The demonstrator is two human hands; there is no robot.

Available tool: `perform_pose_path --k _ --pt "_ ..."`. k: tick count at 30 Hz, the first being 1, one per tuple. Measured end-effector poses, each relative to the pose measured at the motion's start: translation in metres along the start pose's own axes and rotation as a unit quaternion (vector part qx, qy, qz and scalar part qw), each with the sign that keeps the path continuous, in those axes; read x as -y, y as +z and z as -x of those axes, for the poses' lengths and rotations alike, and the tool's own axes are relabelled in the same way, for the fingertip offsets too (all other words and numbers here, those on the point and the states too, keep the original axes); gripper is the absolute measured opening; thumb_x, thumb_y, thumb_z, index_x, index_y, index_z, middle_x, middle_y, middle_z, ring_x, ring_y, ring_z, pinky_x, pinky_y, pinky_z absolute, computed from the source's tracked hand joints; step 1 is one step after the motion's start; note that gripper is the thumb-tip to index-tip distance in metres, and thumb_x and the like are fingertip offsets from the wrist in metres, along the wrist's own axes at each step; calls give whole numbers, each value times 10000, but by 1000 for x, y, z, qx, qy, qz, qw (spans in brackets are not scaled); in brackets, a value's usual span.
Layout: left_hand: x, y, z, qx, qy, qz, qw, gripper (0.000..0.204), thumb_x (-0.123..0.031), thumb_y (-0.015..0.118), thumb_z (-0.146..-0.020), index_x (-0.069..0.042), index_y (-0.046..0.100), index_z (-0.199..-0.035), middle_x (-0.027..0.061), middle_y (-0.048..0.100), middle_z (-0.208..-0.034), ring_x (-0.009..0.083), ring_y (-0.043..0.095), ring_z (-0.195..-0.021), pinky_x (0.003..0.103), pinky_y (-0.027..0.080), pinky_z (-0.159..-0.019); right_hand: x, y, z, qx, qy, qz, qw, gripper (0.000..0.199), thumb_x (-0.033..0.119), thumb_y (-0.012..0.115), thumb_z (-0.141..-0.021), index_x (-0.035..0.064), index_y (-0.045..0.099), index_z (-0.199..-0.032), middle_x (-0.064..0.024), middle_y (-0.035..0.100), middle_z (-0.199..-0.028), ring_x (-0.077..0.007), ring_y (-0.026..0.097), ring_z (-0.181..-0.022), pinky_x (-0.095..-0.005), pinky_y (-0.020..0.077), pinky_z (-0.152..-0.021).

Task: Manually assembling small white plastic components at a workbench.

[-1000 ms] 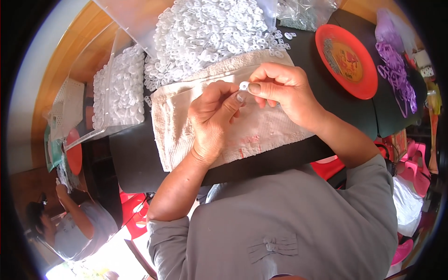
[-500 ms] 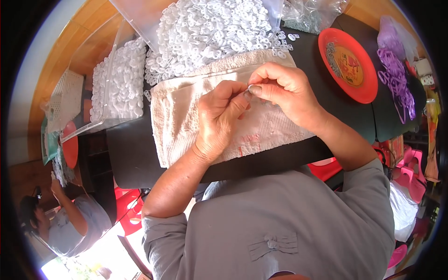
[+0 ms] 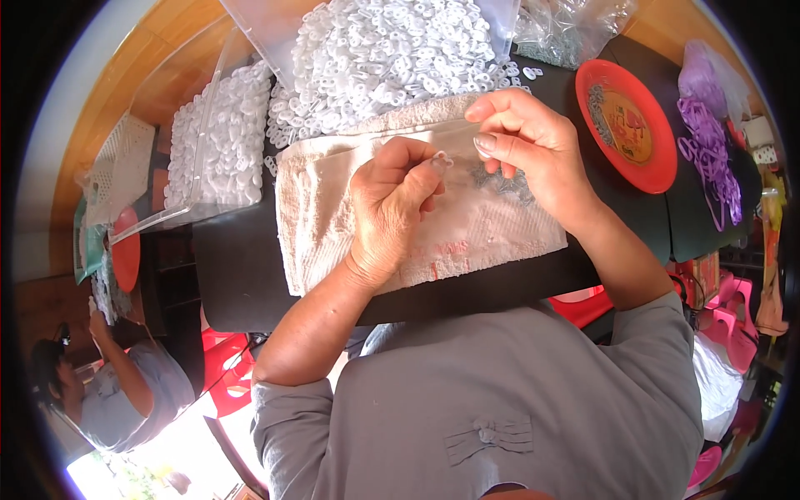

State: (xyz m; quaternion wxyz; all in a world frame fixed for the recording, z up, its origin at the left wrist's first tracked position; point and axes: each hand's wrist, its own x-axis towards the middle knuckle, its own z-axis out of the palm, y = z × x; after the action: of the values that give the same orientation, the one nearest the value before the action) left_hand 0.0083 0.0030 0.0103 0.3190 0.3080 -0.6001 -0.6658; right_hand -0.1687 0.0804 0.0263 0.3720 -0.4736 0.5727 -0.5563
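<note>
My left hand [image 3: 387, 200] is closed above a beige towel [image 3: 321, 225], pinching a small white plastic piece [image 3: 444, 157] between thumb and forefinger. To its right, my right hand [image 3: 537, 150] hangs apart from it, thumb and forefinger separated. A pale spot at the right thumb's tip is too small to make out. Beneath the right hand, small grey metal bits [image 3: 507, 183] lie on the towel, partly hidden by the fingers. Just beyond the towel, a heap of white plastic pieces [image 3: 387, 58] with holes spills from a clear bin [image 3: 260, 37].
At left stands a second clear bin [image 3: 150, 229] of white pieces. On the right are a red plate [image 3: 586, 125] with grey metal bits and purple ribbon [image 3: 708, 158]. A clear bag [image 3: 575, 33] sits at the back. Another person [image 3: 125, 392] works at far left.
My hands were together at the small piece. The right hand has drawn away to the right and its fingers have parted, while the left keeps the piece. Grey bits on the towel now show.
</note>
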Motion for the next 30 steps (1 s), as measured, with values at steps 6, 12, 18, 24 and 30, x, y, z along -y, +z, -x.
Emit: perform_pose_path --k 6,12,18,24,30 --pt "2 0 -1 13 -12 35 999 125 -101 605 -887 21 619 -904 46 594 -695 85 506 -553 217 402 -482 -7 -1 0 46 -136 127 982 87 56 595 -906 8 609 -978 -4 611 -870 -89 566 -756 -224 450 -638" --pt "4 0 0 32 -10 29 999 126 -96 612 -896 25 627 -925 53 611 -713 89 519 -564 219 410 -482 -7 5 0 56 -189 186 963 73 -1 609 -890 -25 574 -949 -51 600 -856 -139 594 -782 -255 471 -696" --pt "5 3 -2 26 -13 25 999 113 -89 625 -911 21 626 -940 46 616 -721 77 520 -566 213 403 -476 -10 6 1 38 -197 216 956 63 -8 609 -880 -24 555 -909 -76 579 -814 -158 574 -729 -257 455 -659" --pt "4 4 0 20 -41 29 999 104 -80 622 -913 22 612 -933 45 605 -707 74 497 -534 210 381 -457 -15 13 4 15 -243 228 943 55 -16 607 -869 -23 556 -890 -72 563 -784 -155 548 -667 -258 444 -601" --pt "7 5 3 -15 -61 101 993 88 -73 622 -908 13 606 -909 44 589 -694 76 481 -517 207 356 -433 -23 29 5 -10 -248 183 951 42 -5 608 -882 -20 569 -892 -64 560 -763 -125 524 -657 -247 434 -588"
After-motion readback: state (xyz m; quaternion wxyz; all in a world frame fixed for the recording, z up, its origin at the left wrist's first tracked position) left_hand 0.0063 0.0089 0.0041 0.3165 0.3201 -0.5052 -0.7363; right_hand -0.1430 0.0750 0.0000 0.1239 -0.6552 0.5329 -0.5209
